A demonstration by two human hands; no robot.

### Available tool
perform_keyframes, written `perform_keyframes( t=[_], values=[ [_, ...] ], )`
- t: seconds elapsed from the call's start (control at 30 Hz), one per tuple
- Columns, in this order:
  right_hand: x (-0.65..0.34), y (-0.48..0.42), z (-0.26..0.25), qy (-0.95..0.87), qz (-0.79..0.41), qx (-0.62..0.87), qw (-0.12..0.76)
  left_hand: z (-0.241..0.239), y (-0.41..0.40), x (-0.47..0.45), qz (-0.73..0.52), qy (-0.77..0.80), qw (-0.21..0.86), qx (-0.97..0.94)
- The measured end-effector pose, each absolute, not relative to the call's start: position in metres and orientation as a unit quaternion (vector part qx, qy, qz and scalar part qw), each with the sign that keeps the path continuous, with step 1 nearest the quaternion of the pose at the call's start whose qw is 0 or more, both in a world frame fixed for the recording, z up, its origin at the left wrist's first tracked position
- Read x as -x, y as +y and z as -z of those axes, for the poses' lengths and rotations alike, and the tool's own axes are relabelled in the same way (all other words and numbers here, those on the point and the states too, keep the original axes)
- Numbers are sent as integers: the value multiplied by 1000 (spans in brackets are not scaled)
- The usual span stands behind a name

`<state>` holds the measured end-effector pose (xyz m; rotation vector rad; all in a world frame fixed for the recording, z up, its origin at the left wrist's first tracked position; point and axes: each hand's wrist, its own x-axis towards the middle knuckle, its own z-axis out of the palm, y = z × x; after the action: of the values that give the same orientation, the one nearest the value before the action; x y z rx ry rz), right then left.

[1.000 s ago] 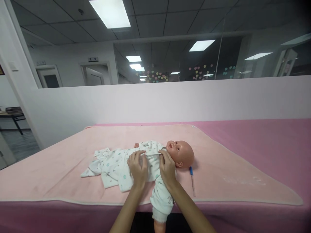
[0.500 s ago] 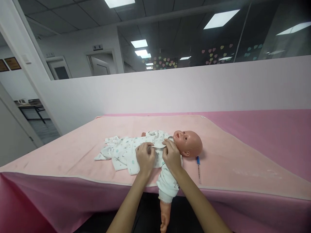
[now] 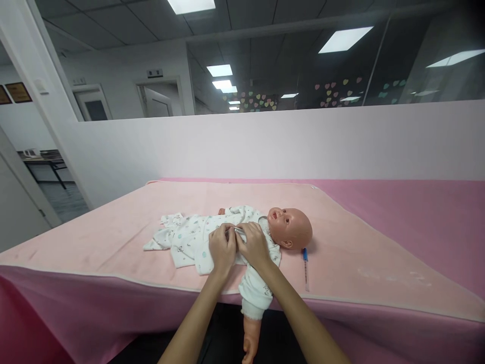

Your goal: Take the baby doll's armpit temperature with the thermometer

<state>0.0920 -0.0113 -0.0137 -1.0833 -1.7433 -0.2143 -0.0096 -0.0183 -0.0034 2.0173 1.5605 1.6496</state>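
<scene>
A baby doll (image 3: 290, 228) lies on its back, head to the right, in a white printed baby outfit (image 3: 189, 237). One of its arms hangs over the near edge of the table. Above the doll's chest, my left hand (image 3: 223, 248) and my right hand (image 3: 255, 245) are close together with fingers pinched. Between their fingertips is a thin white piece (image 3: 238, 230), seen almost edge-on; whether it is paper, tape or cloth I cannot tell. Beside the doll's head lies a syringe (image 3: 306, 270) with a blue end.
A pale pink sheet (image 3: 348, 263) covers the table, over a darker pink cover (image 3: 417, 212). Behind it rises a white half wall (image 3: 265, 146) with glass above. To the left are a door (image 3: 20, 187) and a small desk (image 3: 45, 161).
My right hand has moved left, close to my left hand. The white piece, earlier spread flat between them, now shows only as a narrow edge. The view has shifted slightly.
</scene>
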Motion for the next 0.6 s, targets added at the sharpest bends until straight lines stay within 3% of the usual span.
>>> perform_keyframes(
  t=[0.6],
  values=[
    [-93, -11, 17, -729, 112, 457, 498, 8, -24, 68, -461, 516, 14, -722]
  ],
)
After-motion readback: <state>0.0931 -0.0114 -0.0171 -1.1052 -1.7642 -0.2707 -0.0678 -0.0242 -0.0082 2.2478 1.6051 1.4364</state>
